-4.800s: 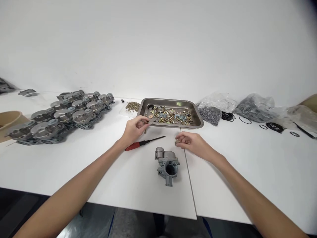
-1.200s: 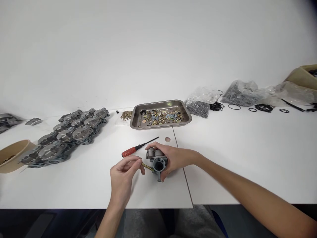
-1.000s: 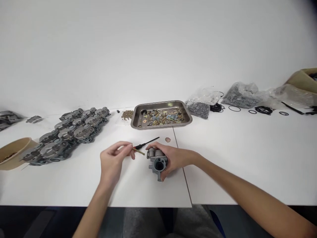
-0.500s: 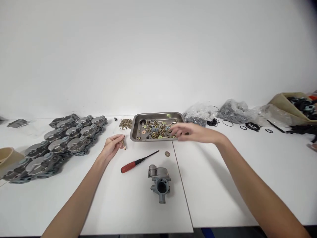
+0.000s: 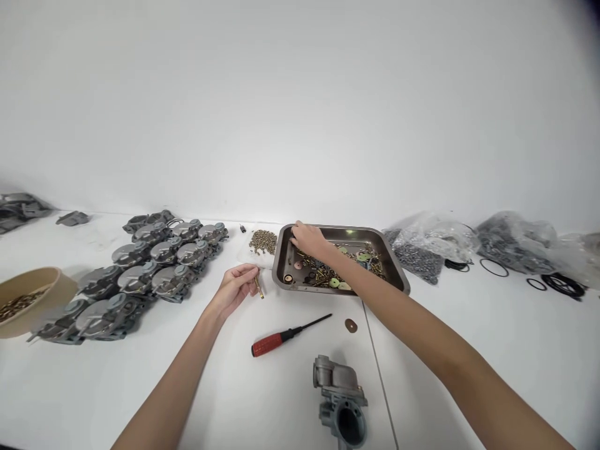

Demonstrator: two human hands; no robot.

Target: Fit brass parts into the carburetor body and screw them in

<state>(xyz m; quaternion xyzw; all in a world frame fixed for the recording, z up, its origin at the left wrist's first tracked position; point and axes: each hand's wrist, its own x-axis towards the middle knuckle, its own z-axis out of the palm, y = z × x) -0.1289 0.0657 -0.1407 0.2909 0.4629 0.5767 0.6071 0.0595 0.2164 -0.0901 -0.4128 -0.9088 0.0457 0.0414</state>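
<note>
My left hand (image 5: 235,289) pinches a thin brass rod (image 5: 258,288) above the white table, just left of the metal tray (image 5: 397,279). My right hand (image 5: 307,240) reaches across into the tray's far left corner, fingers curled down among the small brass and green parts (image 5: 342,270); I cannot make out what they hold. A grey carburettor body (image 5: 340,403) stands on the table near me, untouched. A red-handled screwdriver (image 5: 285,336) lies in front of the tray, with a small brown washer (image 5: 350,325) beside its tip.
Several grey carburettors (image 5: 140,272) are stacked at the left, beside a brown bowl (image 5: 29,302) of small parts. A pile of brass pieces (image 5: 263,240) lies left of the tray. Plastic bags of dark parts (image 5: 424,247) and black O-rings (image 5: 493,267) lie at the right.
My right hand let go of the carburettor and reached into the tray, now at its far left corner. My left hand drew the brass rod away towards the tray. The view shifted.
</note>
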